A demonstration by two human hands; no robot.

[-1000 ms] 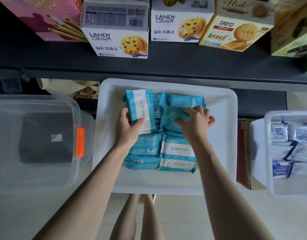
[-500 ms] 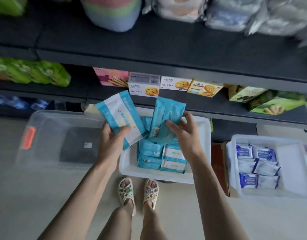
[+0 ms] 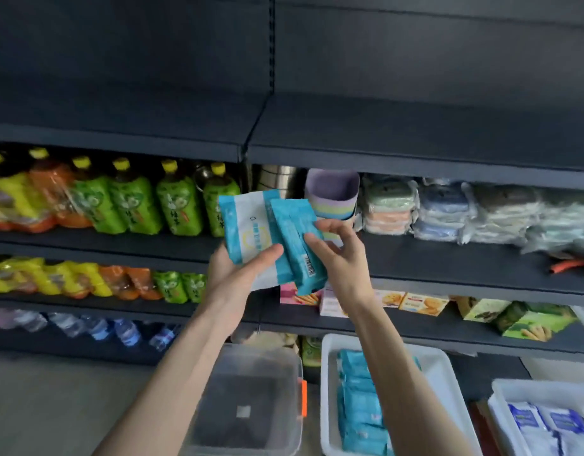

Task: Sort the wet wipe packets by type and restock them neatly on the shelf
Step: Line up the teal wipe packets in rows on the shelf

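I hold two teal wet wipe packets up in front of the shelves. My left hand (image 3: 243,273) grips one packet (image 3: 248,225) with its white label facing me, thumb across the front. My right hand (image 3: 338,255) holds a second teal packet (image 3: 297,241), barcode side towards me, fingers round its right edge. The two packets overlap. Below, a white bin (image 3: 442,373) keeps several more teal packets (image 3: 359,409). At the bottom right another white bin (image 3: 501,390) holds dark blue and white wipe packets (image 3: 544,426). A bare dark shelf (image 3: 415,126) runs above the hands.
A clear lidded tub (image 3: 251,403) with an orange clip stands on the floor left of the teal bin. Green tea bottles (image 3: 136,199) fill the left shelf. Stacked cups (image 3: 331,195), wrapped cloths (image 3: 448,209) and biscuit boxes (image 3: 422,304) fill the right shelves.
Both hands lifted a teal packet each out of the white bin and raised them to shelf height. My view tilted up from the bin to the shelves.
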